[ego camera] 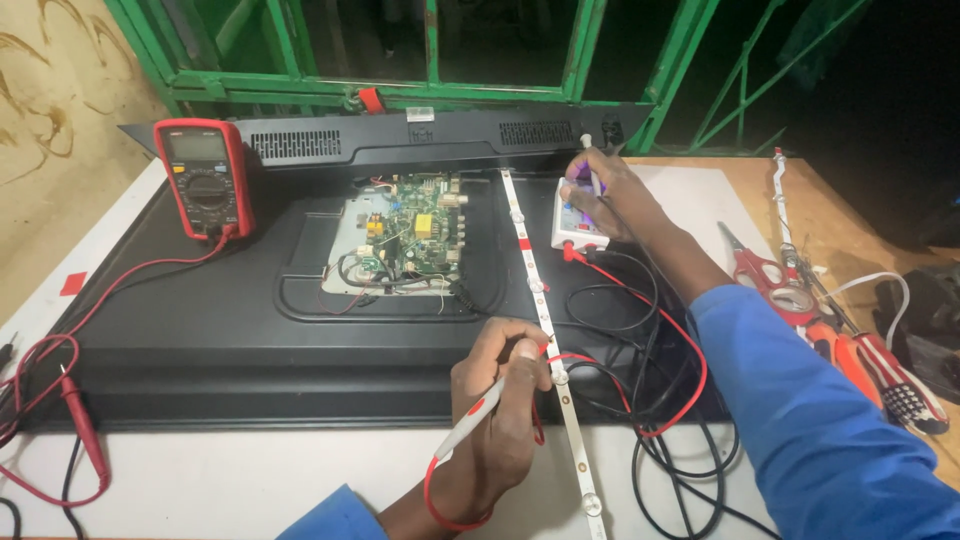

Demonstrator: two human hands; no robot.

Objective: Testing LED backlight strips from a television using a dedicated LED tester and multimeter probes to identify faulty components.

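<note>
On strip point(545, 310), left hand point(500, 400) — probe point(480, 410), table edge near

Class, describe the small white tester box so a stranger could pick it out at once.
Start at the big black television back lying flat on the table. Right of the white light strip crossing it sits the small white tester box, under the right hand, its purple-lit face setting it apart.

Red-tipped probe point(478, 415) touches the white LED strip point(541, 300) — lying lengthwise across the panel.
</note>
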